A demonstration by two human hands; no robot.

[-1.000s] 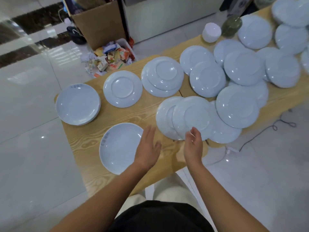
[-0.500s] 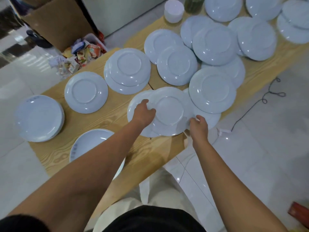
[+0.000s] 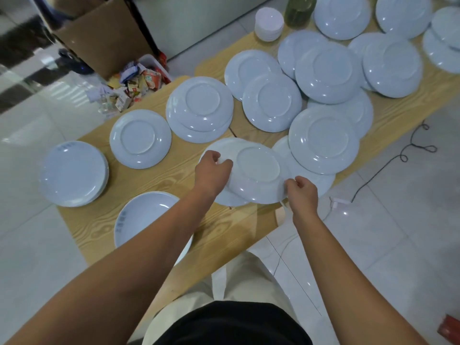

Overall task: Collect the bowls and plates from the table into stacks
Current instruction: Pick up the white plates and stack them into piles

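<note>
One head-worn wide-angle view looks forward and steeply down, close above the wooden table (image 3: 174, 180)

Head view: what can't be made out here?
All in the head view.
Lower plate: mostly covered by the top plate and the left hand; anything beneath is hidden.
Near plate: left forearm covers its near side; rim print too small to read.
Left stack: seen from above, count unclear.
Far-right plates: cut by frame edge.
</note>
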